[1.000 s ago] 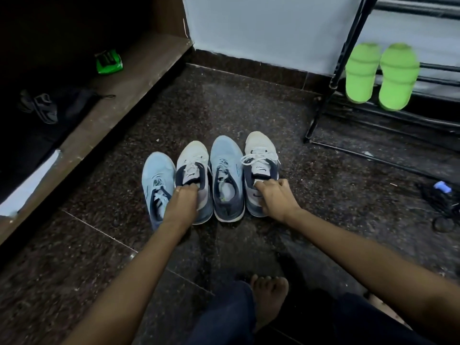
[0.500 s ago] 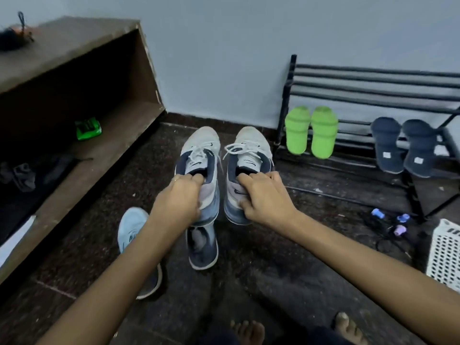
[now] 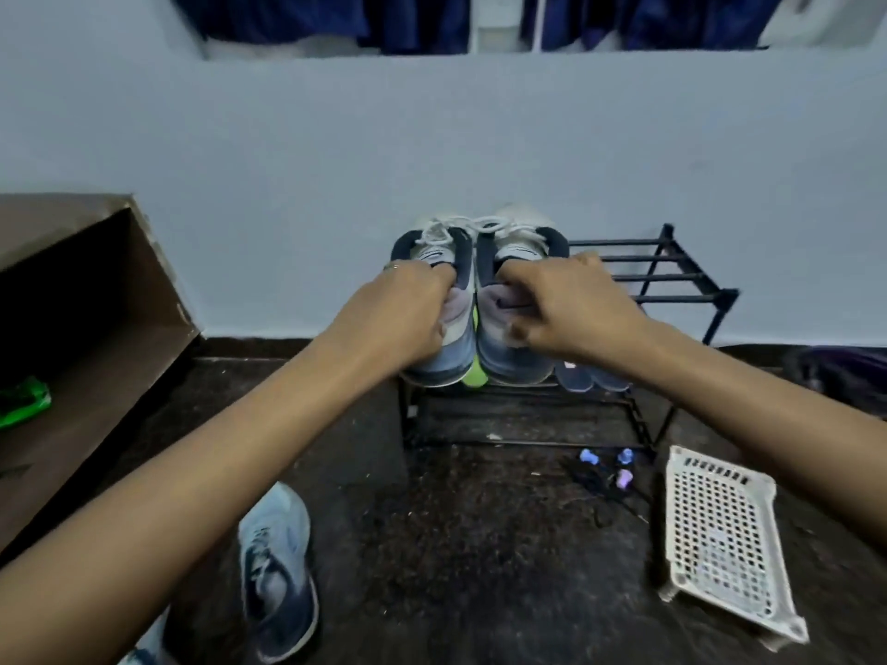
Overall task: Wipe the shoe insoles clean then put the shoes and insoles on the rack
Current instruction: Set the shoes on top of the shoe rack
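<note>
The left hand (image 3: 401, 316) holds the left sneaker (image 3: 458, 340) by its collar and the right hand (image 3: 573, 307) the right sneaker (image 3: 504, 360). Each grip is closed, and the pair sits side by side at the rack (image 3: 672, 276) top, likely to be set down together.

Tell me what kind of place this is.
Likely a home entryway or storage corner: black shoe rack against the wall, a blue sneaker on the dark stone floor, clothes hanging above.

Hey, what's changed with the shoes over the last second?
The left hand and right hand lifted the white and navy sneakers off the floor and carried them forward to the black rack. Each still grips its sneaker; the light blue shoe stays on the floor.
</note>
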Motion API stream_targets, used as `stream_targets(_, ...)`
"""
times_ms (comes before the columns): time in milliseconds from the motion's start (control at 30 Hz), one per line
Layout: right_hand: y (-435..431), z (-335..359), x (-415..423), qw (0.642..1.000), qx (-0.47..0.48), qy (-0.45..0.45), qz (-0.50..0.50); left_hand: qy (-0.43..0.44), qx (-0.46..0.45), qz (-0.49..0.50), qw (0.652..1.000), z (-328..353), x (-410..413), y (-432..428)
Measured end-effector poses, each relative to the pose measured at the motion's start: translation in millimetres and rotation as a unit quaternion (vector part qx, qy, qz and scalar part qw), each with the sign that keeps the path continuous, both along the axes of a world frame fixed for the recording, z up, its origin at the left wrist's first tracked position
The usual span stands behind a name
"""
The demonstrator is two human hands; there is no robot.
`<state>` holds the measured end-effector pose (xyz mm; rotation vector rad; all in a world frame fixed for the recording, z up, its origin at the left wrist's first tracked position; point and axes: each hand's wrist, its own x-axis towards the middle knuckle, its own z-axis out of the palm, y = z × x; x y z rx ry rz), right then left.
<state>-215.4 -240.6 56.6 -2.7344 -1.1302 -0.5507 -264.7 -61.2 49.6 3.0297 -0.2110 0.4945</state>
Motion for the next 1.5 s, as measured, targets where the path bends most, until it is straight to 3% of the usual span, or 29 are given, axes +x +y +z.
stream_targets(200, -76.8, 10.3, 87.6, 0.995, 0.014, 0.022, -0.101, -0.008, 0.002, -0.072, 0.997, 7.0, 109.4, -76.5)
stream_targets(333, -113.8, 3.3, 146.2, 0.989, 0.066, 0.063, -0.119, 0.008, -0.015, -0.092, 0.996, -6.8, 173.7, -122.5)
stream_targets(533, -149.7, -7.7, 215.8, 0.981, 0.064, 0.065, -0.171, 0.032, -0.051, -0.106, 0.992, -29.7, 243.9, -162.1)
stream_targets(900, -153.5, -42.6, 278.4, 0.974, 0.082, 0.08, -0.194, 0.036, -0.041, -0.057, 0.997, -47.9, 298.5, -189.8)
stream_targets(1300, -145.3, -50.3, 282.1, 0.956, -0.002, 0.111, -0.273, 0.038, -0.034, -0.065, 0.997, -57.9, 307.3, -186.0)
stream_targets(1400, -128.0, -52.3, 267.8, 0.952, 0.026, 0.005, -0.306, -0.011, -0.038, -0.08, 0.996, -60.5, 293.8, -165.8)
stream_targets(1500, -91.8, -51.5, 231.2, 0.962, 0.077, -0.072, -0.252, -0.028, -0.075, -0.076, 0.994, -65.0, 270.0, -133.9)
